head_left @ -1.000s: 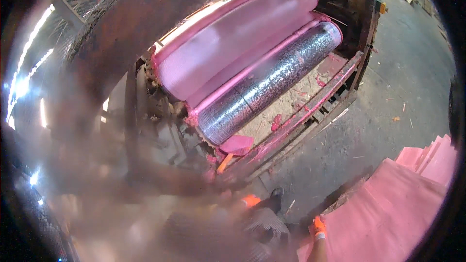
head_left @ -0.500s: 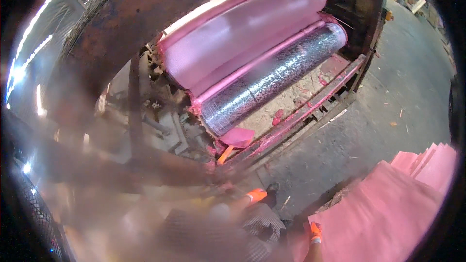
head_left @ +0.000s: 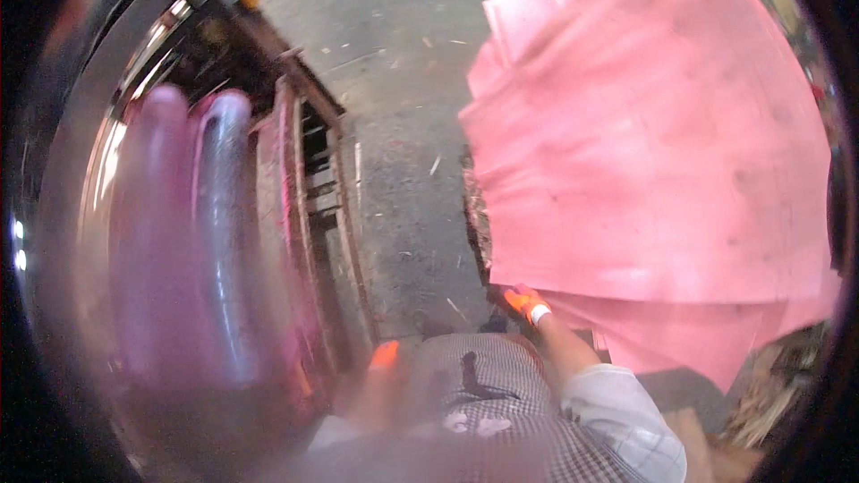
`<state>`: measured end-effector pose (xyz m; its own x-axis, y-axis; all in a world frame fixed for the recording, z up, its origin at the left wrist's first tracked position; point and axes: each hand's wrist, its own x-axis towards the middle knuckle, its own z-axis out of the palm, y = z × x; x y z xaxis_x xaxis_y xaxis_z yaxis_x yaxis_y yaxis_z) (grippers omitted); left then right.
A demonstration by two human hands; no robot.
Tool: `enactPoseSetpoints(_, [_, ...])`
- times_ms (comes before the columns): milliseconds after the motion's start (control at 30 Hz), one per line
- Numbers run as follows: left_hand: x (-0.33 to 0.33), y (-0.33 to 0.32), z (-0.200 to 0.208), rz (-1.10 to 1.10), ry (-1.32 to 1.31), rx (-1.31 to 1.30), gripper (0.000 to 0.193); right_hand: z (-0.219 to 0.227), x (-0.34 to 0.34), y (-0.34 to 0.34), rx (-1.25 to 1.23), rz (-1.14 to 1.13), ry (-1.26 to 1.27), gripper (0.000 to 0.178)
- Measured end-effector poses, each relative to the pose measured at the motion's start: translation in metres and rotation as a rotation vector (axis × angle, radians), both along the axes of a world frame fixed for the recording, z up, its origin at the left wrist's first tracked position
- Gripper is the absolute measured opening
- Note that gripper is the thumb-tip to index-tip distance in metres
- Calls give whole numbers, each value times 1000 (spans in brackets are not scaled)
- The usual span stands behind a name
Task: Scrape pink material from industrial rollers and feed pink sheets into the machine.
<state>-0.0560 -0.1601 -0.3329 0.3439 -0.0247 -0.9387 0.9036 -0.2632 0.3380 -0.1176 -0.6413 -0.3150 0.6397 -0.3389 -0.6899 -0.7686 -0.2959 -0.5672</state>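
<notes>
The view has swung hard to the right: the roller machine [head_left: 192, 241] that filled the centre half a second ago now smears along the nine o'clock side, its pink and silvery rollers just blurred streaks, while the stack of pink sheets [head_left: 653, 143], earlier only a corner at four o'clock, now spreads from twelve round to four. So the person has turned from the machine towards the stack, and I'd judge the sheets are what the hands are going for. The right hand [head_left: 526, 302], in an orange glove, sits at about five o'clock, right at the lower left edge of the stack; it touches or nearly touches that edge, but I cannot tell how far it is closed or whether it grips. The left hand [head_left: 385, 355], also orange-gloved, hangs blurred near six o'clock beside the wooden frame [head_left: 313, 215], apparently empty, its opening unreadable. Grey concrete floor [head_left: 403, 107] runs between machine and stack.
</notes>
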Motion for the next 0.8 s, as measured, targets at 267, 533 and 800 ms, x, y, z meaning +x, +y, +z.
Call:
enactPoseSetpoints(267, [36,-122,56,-653,-481,-80,51,-145,-171,-119,-417,547,-76,39])
enactPoseSetpoints(533, [66,-137,116,-497,-738,111,43,-129,-77,-120,-332,657,138,29])
enactPoseSetpoints(800, [74,-14,72,-429,-365,215,69,-60,86,-42,-309,773,7,27])
